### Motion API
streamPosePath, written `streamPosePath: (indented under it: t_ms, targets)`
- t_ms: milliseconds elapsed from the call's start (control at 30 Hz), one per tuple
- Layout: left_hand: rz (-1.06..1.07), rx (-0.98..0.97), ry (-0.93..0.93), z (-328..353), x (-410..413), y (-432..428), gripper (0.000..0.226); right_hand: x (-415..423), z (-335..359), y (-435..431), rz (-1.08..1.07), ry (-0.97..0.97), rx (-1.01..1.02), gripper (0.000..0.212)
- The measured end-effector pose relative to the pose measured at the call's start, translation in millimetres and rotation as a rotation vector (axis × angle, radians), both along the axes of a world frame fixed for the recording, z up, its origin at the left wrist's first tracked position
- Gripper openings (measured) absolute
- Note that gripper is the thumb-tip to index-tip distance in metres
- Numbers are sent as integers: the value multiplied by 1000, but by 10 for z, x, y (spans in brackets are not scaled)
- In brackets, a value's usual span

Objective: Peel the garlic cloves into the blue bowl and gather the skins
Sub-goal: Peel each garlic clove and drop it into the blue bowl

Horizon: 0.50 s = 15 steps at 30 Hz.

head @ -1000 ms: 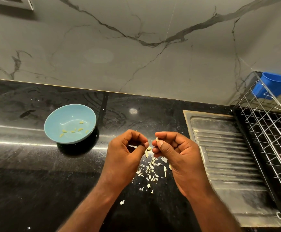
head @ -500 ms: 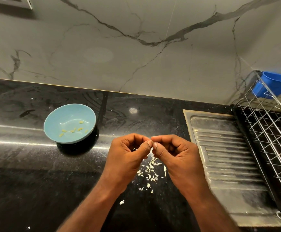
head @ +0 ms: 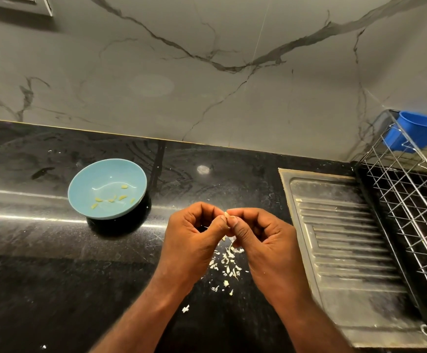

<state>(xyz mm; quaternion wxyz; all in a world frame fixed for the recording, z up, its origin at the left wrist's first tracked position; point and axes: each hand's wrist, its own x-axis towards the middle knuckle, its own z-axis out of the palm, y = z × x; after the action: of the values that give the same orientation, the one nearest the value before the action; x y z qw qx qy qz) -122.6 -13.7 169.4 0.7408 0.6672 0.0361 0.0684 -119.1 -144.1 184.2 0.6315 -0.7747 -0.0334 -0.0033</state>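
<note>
Nearest the camera, on the glossy black stone counter [head: 41, 276], a lone white flake [head: 185, 309] lies just short of the loose heap of papery white garlic skins [head: 226, 266], which sits where it did a second ago, partly hidden by the wrists above it. Over the heap, the left hand [head: 194, 233] and right hand [head: 260, 240] have closed the small gap they showed a second ago. Their thumbs now press side by side, fingers curled in, and together they pinch a small pale garlic clove [head: 225, 214], of which only the tip peeks above the thumbnails. The hands cover the rest of it. Farther back to the left, well apart from the hands, the light blue round bowl [head: 92, 174] has not moved and holds a few peeled yellowish cloves [head: 113, 198] on its floor. To the right lies a ribbed steel drainboard [head: 347, 250], with a wire dish rack [head: 411, 212] just beside it and a bright blue plastic tub [head: 421, 132] at the rack's far end. Behind everything rises the grey veined marble wall [head: 207, 85].
</note>
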Motion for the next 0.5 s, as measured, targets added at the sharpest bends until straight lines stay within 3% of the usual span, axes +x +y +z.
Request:
streamPosePath:
  t_ms: [167, 300, 400, 500]
  targets:
    - [29, 83, 26, -111, 39, 39, 22, 34, -28, 46, 32, 147, 157, 26]
    - [65, 94, 12, -105, 74, 99, 43, 65, -36, 43, 70, 228, 264, 31]
    - [-13, 61, -2, -89, 55, 135, 20, 89, -28, 33, 94, 246, 293, 32]
    - [-85, 69, -43, -114, 45, 130, 23, 104, -22, 24, 125, 230, 279, 30]
